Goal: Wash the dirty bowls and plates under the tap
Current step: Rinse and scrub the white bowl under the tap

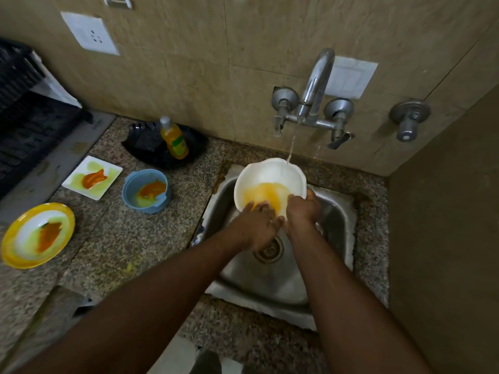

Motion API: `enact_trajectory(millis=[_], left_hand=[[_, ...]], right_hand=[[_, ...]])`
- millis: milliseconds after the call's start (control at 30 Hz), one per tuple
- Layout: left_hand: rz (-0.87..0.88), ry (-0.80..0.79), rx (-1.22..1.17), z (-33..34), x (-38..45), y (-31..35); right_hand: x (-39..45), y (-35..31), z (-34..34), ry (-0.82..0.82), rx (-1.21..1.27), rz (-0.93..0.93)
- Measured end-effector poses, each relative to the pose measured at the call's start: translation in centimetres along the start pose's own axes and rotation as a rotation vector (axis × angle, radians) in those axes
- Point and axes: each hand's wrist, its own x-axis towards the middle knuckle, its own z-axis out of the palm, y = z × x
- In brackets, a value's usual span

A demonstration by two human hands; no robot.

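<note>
Both hands meet over the sink [340, 211], holding the white bowl [266, 174] tilted under the tap [316, 85]. The right hand [303, 209] has its grip curled round the near rim; the left hand [259, 222] lies with fingers spread on the orange-stained inside. Wet and held by one edge, the bowl could slip and knock the steel. Water strikes the far rim and may splash onto the desk [140, 238]. There a yellow plate [36, 234], square plate [91, 177] and blue bowl [147, 190] wait, smeared.
</note>
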Motion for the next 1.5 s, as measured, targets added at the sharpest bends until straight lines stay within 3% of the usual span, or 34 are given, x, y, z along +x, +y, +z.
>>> enact_trajectory(millis=[233,500,667,767,833,933,1067,1133,1200,1267,1300,1400,1500], left_hand=[[-0.035,-0.071,-0.043,0.7,3.7,-1.8],[-0.068,0.027,-0.023,-0.2,6.1,-0.5],[0.19,0.092,0.407,-3.3,5.9,-2.2],[0.209,0.317,0.615,-5.7,4.2,-3.7],[0.148,0.382,0.348,-6.2,3.5,-4.5],[0.09,0.543,-0.277,-6.0,2.9,-4.2],[0.038,0.776,-0.697,-4.3,2.5,-4.2],[-0.136,0.713,-0.991,-4.1,2.7,-4.7],[-0.284,0.514,-1.314,-4.4,3.1,-5.5],[-0.352,0.329,-1.431,-4.0,3.1,-5.4],[-0.386,0.316,-1.442,-3.4,2.9,-5.5],[-0.456,0.442,-1.446,-0.2,2.8,-6.4],[-0.48,0.513,-1.474,2.1,3.6,-6.5]], right_hand=[[-0.7,0.8,-0.1,0.042,0.028,0.009],[-0.2,2.8,-1.3,-0.005,0.158,0.105],[1.4,1.3,-3.5,-0.133,0.289,0.174],[2.7,0.3,-4.2,-0.222,0.235,0.228],[2.6,-0.3,-3.7,-0.286,0.203,0.236],[2.5,-0.8,-2.6,-0.387,0.121,0.207],[2.7,-0.3,-2.3,-0.481,0.032,0.202],[2.9,0.2,-2.6,-0.514,0.037,0.202],[3.3,0.7,-2.6,-0.5,0.042,0.187],[3.3,1.2,-2.0,-0.408,-0.07,0.085],[3.3,1.5,-1.5,-0.33,-0.237,-0.032],[1.4,3.2,-0.2,-0.192,-0.786,-0.403],[-1.1,6.1,0.4,-0.333,-1.155,-0.584]])
